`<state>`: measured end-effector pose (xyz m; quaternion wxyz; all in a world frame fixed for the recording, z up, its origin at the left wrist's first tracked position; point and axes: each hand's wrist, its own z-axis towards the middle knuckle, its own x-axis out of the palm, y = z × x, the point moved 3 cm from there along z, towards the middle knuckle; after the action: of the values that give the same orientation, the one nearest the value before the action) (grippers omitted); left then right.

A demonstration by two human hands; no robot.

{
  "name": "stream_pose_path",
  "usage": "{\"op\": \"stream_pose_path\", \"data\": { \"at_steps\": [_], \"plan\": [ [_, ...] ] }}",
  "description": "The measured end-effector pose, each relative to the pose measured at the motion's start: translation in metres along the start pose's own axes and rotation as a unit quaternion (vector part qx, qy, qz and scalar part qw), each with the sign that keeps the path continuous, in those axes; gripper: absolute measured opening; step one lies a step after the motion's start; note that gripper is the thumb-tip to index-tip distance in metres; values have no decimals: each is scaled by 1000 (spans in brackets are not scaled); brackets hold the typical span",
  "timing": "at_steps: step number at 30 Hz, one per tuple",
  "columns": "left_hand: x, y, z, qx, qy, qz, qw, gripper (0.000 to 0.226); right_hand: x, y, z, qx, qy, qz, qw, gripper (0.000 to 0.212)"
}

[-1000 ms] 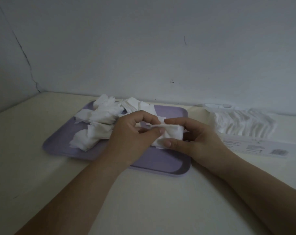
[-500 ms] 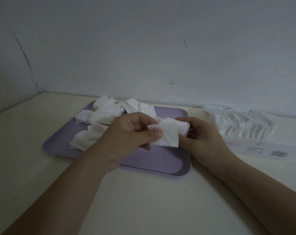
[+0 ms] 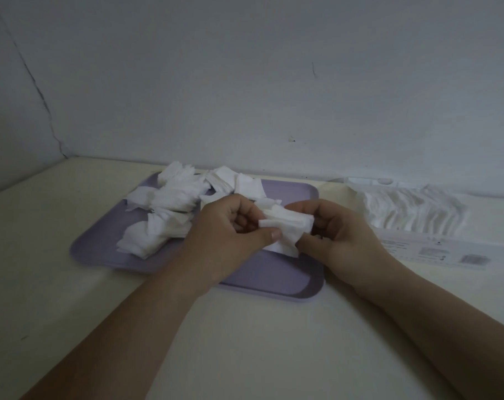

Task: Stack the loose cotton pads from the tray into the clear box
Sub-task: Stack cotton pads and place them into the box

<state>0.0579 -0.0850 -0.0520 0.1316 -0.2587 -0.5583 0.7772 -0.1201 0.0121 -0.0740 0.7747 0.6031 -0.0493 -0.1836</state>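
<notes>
Tipped more upright, soft square pads (image 3: 288, 226) are pinched by left hand (image 3: 225, 235) and right hand (image 3: 341, 243).

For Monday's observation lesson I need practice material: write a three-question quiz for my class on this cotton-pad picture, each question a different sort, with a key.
1. True or false: the left hand and the right hand both grip the held pads over the purple tray.
2. The clear box lies: A) on the tray; B) right of the tray; C) left of the tray.
3. Fill in: the loose pile lies on the tray's ___ half.
Key: 1 true; 2 B; 3 left.
</notes>
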Motion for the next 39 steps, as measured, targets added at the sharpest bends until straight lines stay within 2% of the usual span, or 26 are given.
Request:
{"op": "stream_pose_path", "data": {
  "at_steps": [4,7,9,14,18,24,29,32,35,39],
  "plan": [
    [1,7,2,2,21,44,999,46,3,3,-3,24,50,34,998,50],
    [1,9,2,27,45,89,995,52,7,6,-4,-28,31,-102,994,45],
    [0,8,1,24,71,109,991,58,8,7,-4,-50,22,-133,990,38],
    [0,8,1,33,101,99,989,27,7,4,-3,-66,19,-163,984,49],
    [-2,8,4,7,83,97,992,37,7,4,-4,-21,-12,-169,985,61],
    [-6,4,4,-18,91,82,992,50,9,8,-6,6,-8,-194,981,55],
    [-7,2,3,-13,105,98,989,33,11,12,-6,21,-13,-204,979,57],
    [0,6,2,1,114,90,989,30,24,6,-7,38,-12,-262,964,51],
    [2,8,2,18,104,115,988,23,32,1,-8,38,8,-292,956,73],
    [-2,7,3,9,80,89,993,18,30,9,-10,27,-19,-232,972,55]
  ]
}}
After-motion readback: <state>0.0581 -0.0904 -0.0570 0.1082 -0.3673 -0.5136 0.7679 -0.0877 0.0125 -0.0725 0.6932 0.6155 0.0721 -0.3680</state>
